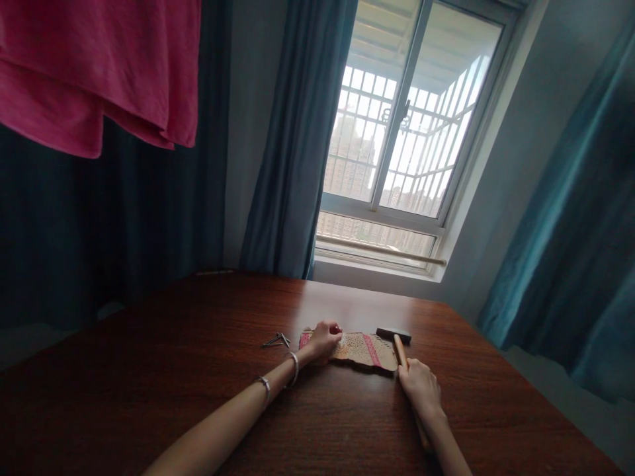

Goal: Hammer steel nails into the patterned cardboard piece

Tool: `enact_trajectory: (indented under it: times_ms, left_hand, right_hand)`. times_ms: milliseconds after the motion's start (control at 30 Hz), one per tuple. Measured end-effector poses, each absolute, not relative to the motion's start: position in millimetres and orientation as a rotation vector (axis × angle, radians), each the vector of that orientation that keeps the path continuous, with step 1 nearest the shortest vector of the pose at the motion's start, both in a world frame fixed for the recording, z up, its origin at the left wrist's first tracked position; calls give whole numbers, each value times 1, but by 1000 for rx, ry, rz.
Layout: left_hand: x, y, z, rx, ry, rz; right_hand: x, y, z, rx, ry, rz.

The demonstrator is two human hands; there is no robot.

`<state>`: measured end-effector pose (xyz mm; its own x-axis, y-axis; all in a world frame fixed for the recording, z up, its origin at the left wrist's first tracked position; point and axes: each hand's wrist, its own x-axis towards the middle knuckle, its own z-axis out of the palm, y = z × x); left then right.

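My right hand (421,387) is wrapped round the wooden handle of a hammer (401,350), whose dark head lies beyond the hand at the right end of a flat brown piece with pink bands (360,349). This piece is covered in small dots, has ragged edges and looks like cardboard. Over its left part, my left hand (326,338) is closed in a pinch; whatever is between the fingertips is too small to make out. Several nails (278,340) lie in a loose heap to the left of that hand.
The brown wooden table (223,370) stretches to a window (391,132) with bars outside. Blue curtains (292,145) hang at both sides. A pink cloth (124,79) hangs at the upper left, above the table's level.
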<state>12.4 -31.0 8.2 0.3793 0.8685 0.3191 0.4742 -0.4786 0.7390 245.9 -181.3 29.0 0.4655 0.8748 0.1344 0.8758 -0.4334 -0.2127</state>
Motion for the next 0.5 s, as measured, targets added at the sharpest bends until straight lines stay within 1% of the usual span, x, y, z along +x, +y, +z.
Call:
enact_trajectory:
  times_ms: [200, 400, 500]
  left_hand:
    - [13, -29, 6, 2102, 1136, 968]
    - [13, -27, 2, 2115, 1142, 955]
    - [13, -26, 1, 2102, 1135, 975]
  right_hand:
    - [244, -178, 31, -2601, -1540, -178]
    - [242, -183, 27, -2623, -1571, -301]
    - [234, -185, 32, -2625, -1508, -439]
